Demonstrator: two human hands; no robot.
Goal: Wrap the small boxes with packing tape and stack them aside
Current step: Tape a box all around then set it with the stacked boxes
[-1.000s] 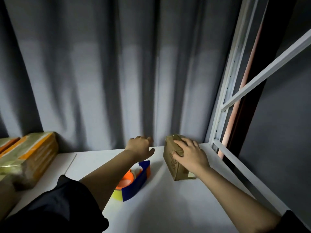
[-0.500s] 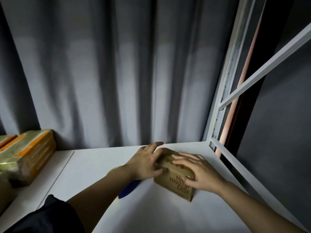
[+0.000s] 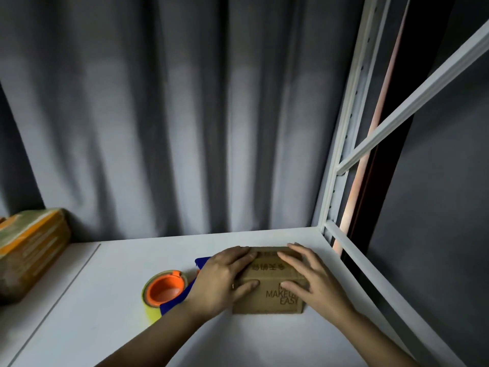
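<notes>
A small brown cardboard box printed "MAKEUP EASY" lies flat on the white shelf. My left hand grips its left end, fingers on top and thumb on the front face. My right hand holds its right end the same way, covering part of the print. Just left of the box sits a tape dispenser with a blue handle, an orange hub and a yellowish tape roll; my left wrist hides part of the handle.
Tape-wrapped boxes with orange stripes are stacked at the shelf's far left. A grey curtain hangs behind. White metal rack posts and rails close off the right side and back corner.
The box went from standing on end under my right hand to lying flat, squared to me. My left hand moved from above the dispenser onto the box, and the dispenser came into full view.
</notes>
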